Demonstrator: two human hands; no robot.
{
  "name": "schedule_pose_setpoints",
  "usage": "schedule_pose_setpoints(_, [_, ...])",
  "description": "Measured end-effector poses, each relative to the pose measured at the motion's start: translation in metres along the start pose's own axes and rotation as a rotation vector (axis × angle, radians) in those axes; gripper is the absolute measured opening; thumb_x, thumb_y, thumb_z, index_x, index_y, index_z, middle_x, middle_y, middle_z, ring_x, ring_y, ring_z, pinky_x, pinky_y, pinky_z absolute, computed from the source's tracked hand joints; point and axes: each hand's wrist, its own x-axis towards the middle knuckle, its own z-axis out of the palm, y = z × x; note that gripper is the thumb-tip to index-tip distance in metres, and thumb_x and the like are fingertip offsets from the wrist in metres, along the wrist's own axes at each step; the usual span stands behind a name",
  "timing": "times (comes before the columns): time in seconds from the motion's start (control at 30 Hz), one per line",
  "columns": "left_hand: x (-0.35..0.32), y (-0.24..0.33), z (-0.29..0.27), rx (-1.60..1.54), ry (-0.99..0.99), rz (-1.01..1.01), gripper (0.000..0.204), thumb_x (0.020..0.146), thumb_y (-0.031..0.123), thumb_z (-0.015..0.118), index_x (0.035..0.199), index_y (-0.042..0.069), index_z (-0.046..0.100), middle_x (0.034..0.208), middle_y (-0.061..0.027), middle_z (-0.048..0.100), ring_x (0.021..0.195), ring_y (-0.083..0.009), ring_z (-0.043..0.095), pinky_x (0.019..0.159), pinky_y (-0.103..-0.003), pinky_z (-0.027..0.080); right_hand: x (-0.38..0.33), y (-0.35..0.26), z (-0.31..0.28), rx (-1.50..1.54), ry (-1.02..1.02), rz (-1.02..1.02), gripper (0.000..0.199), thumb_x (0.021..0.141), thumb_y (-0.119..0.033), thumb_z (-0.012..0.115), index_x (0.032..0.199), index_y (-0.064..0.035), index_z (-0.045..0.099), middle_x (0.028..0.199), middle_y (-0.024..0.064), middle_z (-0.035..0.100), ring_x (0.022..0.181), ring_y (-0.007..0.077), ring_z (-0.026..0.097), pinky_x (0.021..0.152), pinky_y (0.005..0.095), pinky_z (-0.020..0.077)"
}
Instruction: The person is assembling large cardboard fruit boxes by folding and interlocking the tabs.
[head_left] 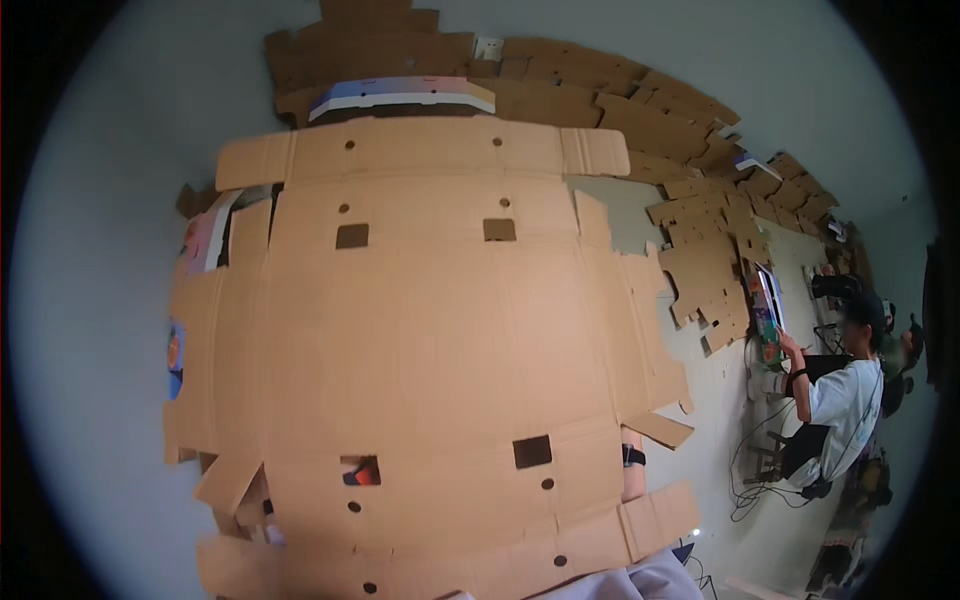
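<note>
A large unfolded cardboard box blank [420,330] fills the middle of the view, its plain brown side facing me. It has round holes, several rectangular cut-outs and side flaps, some of which stick out at an angle. My right forearm [633,478], with a dark watch [633,456] at the wrist, runs behind the blank's right edge. The blank hides my right hand. At the lower left, only a sliver of my left arm [273,532] shows behind a bent flap. The fingers of both hands are out of sight.
Printed box pieces show beyond the blank's far edge [400,92] and left edge [205,235]. Flat cardboard sheets [710,260] lie on the floor to the right; more cardboard [560,75] lines the wall. A seated person [845,400] handles a colourful box [768,310] near loose cables [745,490].
</note>
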Motion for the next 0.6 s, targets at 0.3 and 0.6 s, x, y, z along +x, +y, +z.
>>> schedule_pose_setpoints(0.3, [0.083, 0.057, 0.073, -0.152, -0.239, 0.186, 0.028, 0.092, 0.025, 0.049, 0.098, 0.001, 0.062, 0.091, -0.0117, 0.063, 0.086, -0.0248, 0.061, 0.074, -0.034, 0.048, 0.036, -0.055, 0.039, -0.020, -0.036, -0.155, 0.039, 0.083, -0.029, 0.060, 0.106, 0.0017, 0.052, 0.097, 0.0062, 0.056, 0.085, 0.0180, 0.053, 0.079, 0.0337, 0.0435])
schedule_pose_setpoints(0.6, [0.164, 0.101, 0.144, -0.432, -0.482, 0.248, 0.027, 0.092, 0.025, 0.049, 0.097, 0.001, 0.062, 0.086, -0.0122, 0.063, 0.082, -0.0256, 0.062, 0.072, -0.035, 0.048, 0.128, -0.113, 0.095, -0.031, -0.174, -0.192, 0.038, 0.089, -0.035, 0.053, 0.094, 0.0026, 0.057, 0.086, 0.0050, 0.059, 0.075, 0.0165, 0.054, 0.072, 0.0334, 0.0445])
